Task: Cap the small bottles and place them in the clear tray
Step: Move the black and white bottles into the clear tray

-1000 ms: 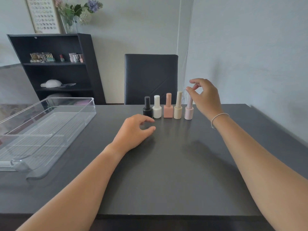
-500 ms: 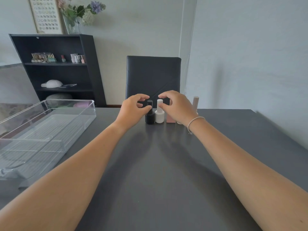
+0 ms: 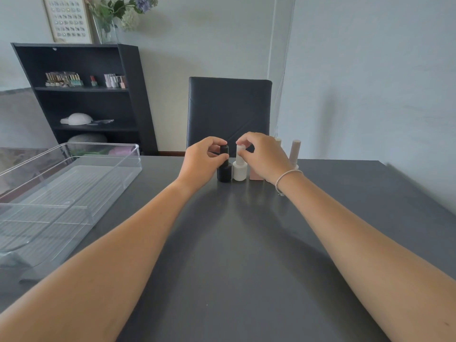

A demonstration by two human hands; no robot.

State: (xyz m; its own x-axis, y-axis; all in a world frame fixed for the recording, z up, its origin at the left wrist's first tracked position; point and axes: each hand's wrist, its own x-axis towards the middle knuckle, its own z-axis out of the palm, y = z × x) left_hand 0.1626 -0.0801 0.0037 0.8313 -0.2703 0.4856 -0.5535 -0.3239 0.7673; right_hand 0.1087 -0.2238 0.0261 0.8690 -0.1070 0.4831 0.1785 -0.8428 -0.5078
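My left hand (image 3: pixel 201 161) pinches the black bottle (image 3: pixel 224 172) by its cap; my right hand (image 3: pixel 265 156) pinches the white bottle (image 3: pixel 239 170) likewise, both standing at 12 o'clock on the tabletop (image 3: pixel 246 255). The clear tray (image 3: pixel 74 193) sits at 9 o'clock.

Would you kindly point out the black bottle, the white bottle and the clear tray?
black bottle (image 3: pixel 224 174), head view, on its round body.
white bottle (image 3: pixel 239 172), head view, on its body.
clear tray (image 3: pixel 133 146), head view, on its far rim.
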